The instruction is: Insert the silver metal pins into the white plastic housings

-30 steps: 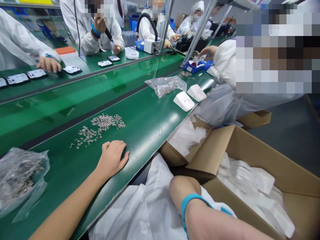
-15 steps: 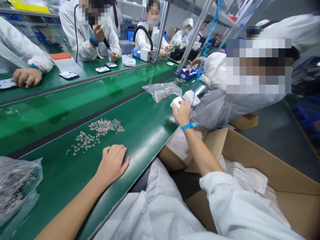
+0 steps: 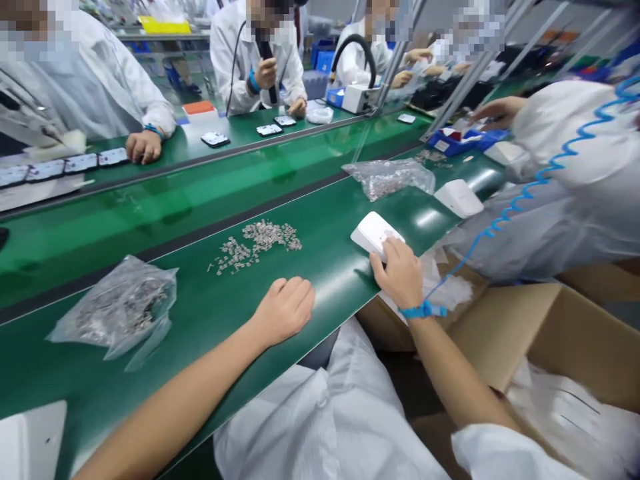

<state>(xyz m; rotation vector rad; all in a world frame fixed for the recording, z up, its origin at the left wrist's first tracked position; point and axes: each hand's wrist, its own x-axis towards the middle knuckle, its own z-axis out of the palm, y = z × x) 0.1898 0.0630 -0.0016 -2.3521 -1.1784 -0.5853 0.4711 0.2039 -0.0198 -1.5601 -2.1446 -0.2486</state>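
My right hand (image 3: 400,272) grips a white plastic housing (image 3: 373,233) at the near edge of the green bench (image 3: 150,333); a blue wrist strap with a coiled cord (image 3: 520,193) is on that wrist. My left hand (image 3: 285,308) rests palm down on the bench with fingers loosely curled, holding nothing. A scatter of small metal parts (image 3: 257,241) lies just beyond the left hand. A clear bag of the same parts (image 3: 120,310) sits to its left.
A second white housing (image 3: 457,197) and another parts bag (image 3: 390,177) lie farther right. An open cardboard box (image 3: 565,353) with white wrapped pieces stands at my right. A co-worker in white (image 3: 565,187) sits close on the right; other people work across the conveyor (image 3: 200,193).
My right hand has drawn the white housing back toward me along the bench edge. The view has swung left, bringing the near parts bag further in. The left hand has stayed put.
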